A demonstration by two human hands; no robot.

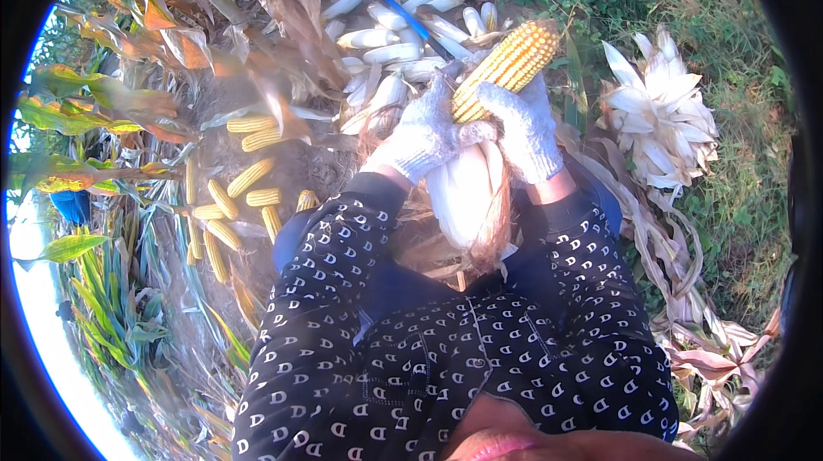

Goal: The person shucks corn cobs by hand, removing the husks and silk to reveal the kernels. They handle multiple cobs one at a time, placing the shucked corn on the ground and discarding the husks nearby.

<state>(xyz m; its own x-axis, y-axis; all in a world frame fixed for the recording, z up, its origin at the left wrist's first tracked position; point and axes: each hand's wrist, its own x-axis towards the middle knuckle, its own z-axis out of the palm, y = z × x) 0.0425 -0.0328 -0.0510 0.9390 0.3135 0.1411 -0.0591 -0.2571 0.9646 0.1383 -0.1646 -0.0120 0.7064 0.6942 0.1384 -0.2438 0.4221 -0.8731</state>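
Observation:
Both my hands wear white knitted gloves and meet in front of my lap around one ear of corn (514, 54). Its yellow kernels are bare and its tip slants up to the right. My left hand (424, 135) is closed at the lower end of the ear, where the pale husk (463, 191) hangs down with brown silk (493, 242). My right hand (525, 126) wraps the ear from the right, its thumb across the kernels. The gloves hide where the ear joins the husk.
Beyond my hands lies a heap of ears in white husks (390, 54), with a blue-handled tool (411, 22) across it. Several bare yellow cobs (225, 201) lie on soil at left, near dry stalks (154, 58). At right, a pile of peeled husks (660, 118) rests on grass.

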